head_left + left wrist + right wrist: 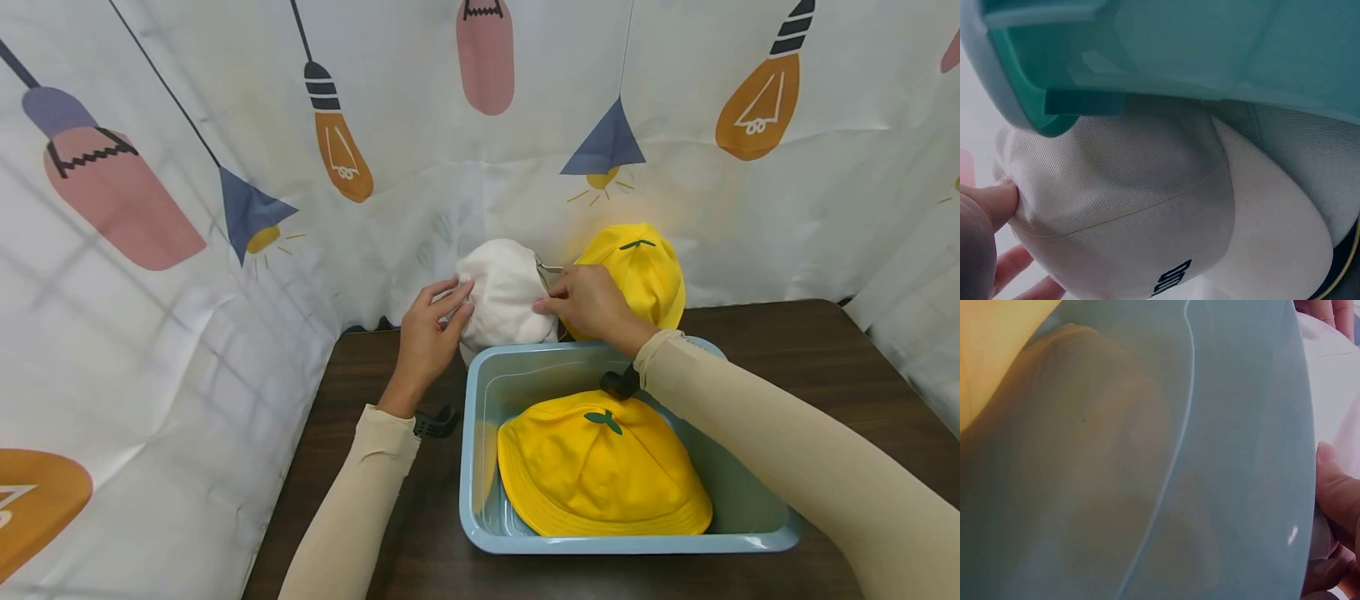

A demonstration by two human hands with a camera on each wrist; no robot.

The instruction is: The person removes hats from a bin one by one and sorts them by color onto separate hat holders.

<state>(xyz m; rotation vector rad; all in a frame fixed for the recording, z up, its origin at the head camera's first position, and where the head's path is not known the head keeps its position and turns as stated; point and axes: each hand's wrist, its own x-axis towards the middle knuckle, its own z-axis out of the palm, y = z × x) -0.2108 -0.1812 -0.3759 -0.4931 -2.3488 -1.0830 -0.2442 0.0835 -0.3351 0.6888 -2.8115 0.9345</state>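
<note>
A white baseball cap (498, 287) with dark lettering on its front, seen in the left wrist view, stands behind the blue basin (630, 545). My left hand (427, 337) touches its left side with extended fingers, the thumb tip (1005, 199) against the crown. On the cap's right edge, my right hand (592, 300) pinches the fabric beside a thin strap with a metal buckle (551, 268). In the right wrist view the basin wall partly hides my right hand (1338, 500). A second pale brim (1297, 165) shows beside the white cap's brim (1279, 234).
Inside the basin lies a yellow brimmed hat (600, 467) with a green sprout emblem. Another yellow hat (641, 271) with the same emblem stands behind the basin, just right of the white cap. A dark wooden table (780, 367) meets a patterned curtain (420, 108) at the back.
</note>
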